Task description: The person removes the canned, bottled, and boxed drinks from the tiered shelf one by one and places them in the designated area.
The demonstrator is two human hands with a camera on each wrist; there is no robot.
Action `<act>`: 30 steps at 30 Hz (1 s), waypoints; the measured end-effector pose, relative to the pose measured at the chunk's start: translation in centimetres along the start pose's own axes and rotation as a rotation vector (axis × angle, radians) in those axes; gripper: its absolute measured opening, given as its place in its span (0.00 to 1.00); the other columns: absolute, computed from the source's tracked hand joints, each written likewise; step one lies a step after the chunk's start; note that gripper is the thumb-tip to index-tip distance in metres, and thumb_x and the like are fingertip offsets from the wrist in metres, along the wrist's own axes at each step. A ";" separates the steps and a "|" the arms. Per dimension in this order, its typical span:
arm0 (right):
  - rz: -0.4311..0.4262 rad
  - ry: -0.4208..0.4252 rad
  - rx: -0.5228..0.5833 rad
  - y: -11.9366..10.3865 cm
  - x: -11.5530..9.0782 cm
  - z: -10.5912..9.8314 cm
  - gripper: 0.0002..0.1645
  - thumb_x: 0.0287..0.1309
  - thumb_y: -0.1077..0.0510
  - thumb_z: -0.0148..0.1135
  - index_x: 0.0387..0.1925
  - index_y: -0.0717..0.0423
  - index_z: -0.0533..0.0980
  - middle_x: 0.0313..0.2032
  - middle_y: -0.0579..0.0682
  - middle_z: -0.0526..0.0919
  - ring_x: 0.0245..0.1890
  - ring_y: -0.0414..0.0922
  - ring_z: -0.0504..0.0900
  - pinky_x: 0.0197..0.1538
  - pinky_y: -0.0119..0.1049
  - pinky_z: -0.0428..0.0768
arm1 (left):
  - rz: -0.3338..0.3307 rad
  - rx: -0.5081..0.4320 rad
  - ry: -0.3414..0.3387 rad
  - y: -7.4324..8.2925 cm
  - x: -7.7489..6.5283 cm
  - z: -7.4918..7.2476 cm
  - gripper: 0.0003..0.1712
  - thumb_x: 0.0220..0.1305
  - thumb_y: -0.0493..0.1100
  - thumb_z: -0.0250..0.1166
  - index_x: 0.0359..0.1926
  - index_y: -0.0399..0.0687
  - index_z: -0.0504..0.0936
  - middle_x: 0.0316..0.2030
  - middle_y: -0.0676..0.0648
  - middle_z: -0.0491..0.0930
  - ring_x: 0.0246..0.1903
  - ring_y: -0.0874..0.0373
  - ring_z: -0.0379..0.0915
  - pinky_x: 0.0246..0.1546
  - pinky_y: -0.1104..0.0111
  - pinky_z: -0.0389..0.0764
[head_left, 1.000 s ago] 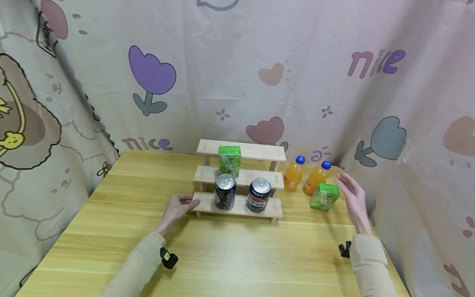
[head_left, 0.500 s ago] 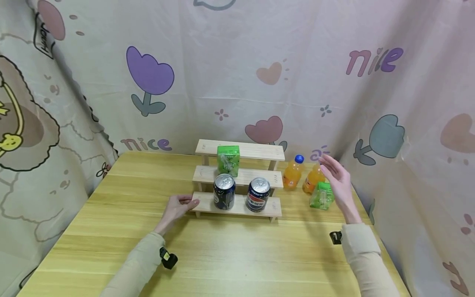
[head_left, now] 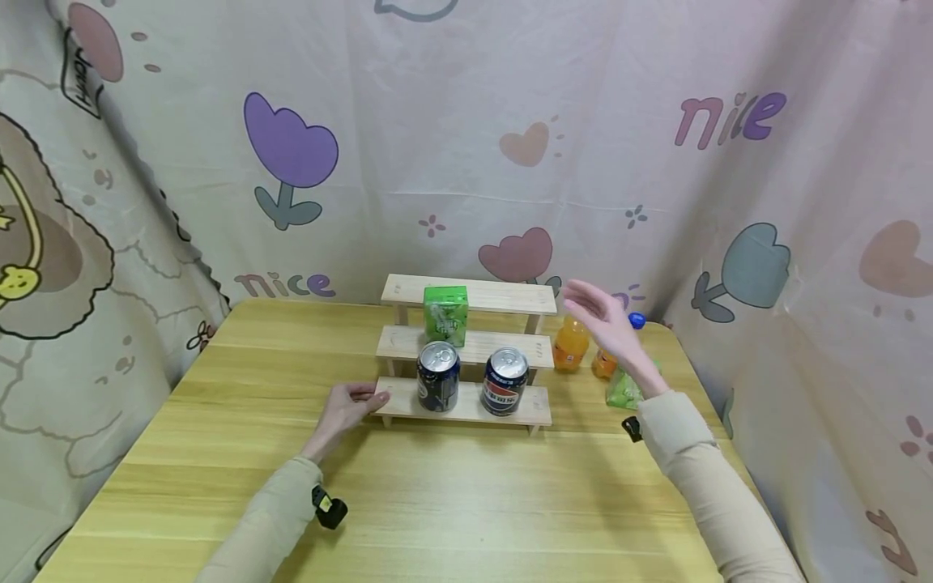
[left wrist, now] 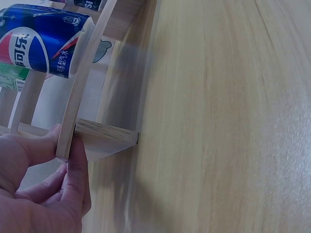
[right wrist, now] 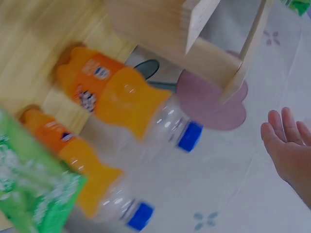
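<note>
A three-step wooden rack (head_left: 510, 297) stands at the table's middle. My left hand (head_left: 352, 407) pinches the left end of its lowest board between thumb and fingers; the left wrist view shows the grip up close. On that board stand two dark blue cola cans, one at left (head_left: 438, 379) and one at right (head_left: 503, 384). A green drink carton (head_left: 445, 314) is upright on the middle step. My right hand (head_left: 603, 321), fingers extended and holding nothing, is raised by the rack's right end. It partly hides two orange soda bottles (right wrist: 116, 90) with blue caps.
Right of the rack, a second green carton (head_left: 622, 392) stands on the wooden table (head_left: 437, 502), in front of the bottles and partly behind my right wrist. A patterned curtain (head_left: 408, 146) hangs close behind the table and along its sides.
My right hand has moved left and up, from beside the right carton, across the bottles, toward the rack's top step. My left hand keeps its hold on the board.
</note>
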State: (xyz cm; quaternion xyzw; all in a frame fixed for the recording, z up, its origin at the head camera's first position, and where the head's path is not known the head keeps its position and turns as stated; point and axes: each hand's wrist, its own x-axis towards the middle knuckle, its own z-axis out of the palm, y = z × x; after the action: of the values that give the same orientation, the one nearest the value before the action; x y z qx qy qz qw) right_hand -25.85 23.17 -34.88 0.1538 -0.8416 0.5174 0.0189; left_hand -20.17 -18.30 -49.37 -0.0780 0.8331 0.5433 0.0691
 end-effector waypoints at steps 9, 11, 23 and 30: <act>-0.049 -0.111 0.034 -2.3 2.7 3.0 0.31 0.72 0.57 0.56 0.71 0.65 0.63 0.68 0.66 0.72 0.71 0.59 0.69 0.77 0.51 0.64 | 0.009 0.003 -0.004 0.0 0.1 -0.2 0.28 0.67 0.45 0.68 0.58 0.26 0.77 0.54 0.28 0.81 0.51 0.43 0.82 0.52 0.60 0.84; -0.065 -0.136 0.020 -2.7 3.1 3.8 0.31 0.72 0.58 0.57 0.71 0.65 0.64 0.68 0.66 0.72 0.71 0.59 0.69 0.78 0.50 0.62 | 0.014 0.003 -0.005 -0.1 0.1 -0.2 0.28 0.67 0.45 0.68 0.58 0.26 0.77 0.54 0.28 0.82 0.51 0.43 0.82 0.51 0.61 0.84; -0.074 -0.227 0.027 -4.4 5.7 8.1 0.33 0.68 0.58 0.62 0.70 0.64 0.66 0.69 0.62 0.72 0.72 0.56 0.69 0.78 0.45 0.62 | 0.003 -0.027 -0.006 0.1 -0.2 -0.2 0.27 0.67 0.44 0.68 0.57 0.26 0.77 0.53 0.29 0.82 0.46 0.51 0.83 0.49 0.63 0.85; -0.061 -0.252 0.017 -4.7 6.3 10.1 0.34 0.66 0.56 0.64 0.70 0.61 0.66 0.69 0.59 0.72 0.71 0.54 0.70 0.78 0.44 0.62 | 0.017 -0.019 -0.005 0.2 -0.1 -0.1 0.28 0.66 0.45 0.69 0.57 0.25 0.77 0.53 0.28 0.82 0.47 0.48 0.83 0.48 0.65 0.85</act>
State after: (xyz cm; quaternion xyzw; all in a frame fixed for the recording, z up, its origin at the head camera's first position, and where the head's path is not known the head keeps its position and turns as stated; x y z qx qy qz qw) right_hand -29.29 10.85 -34.27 0.2430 -0.8278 0.5004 -0.0726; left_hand -20.09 -18.31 -49.10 -0.0703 0.8282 0.5520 0.0660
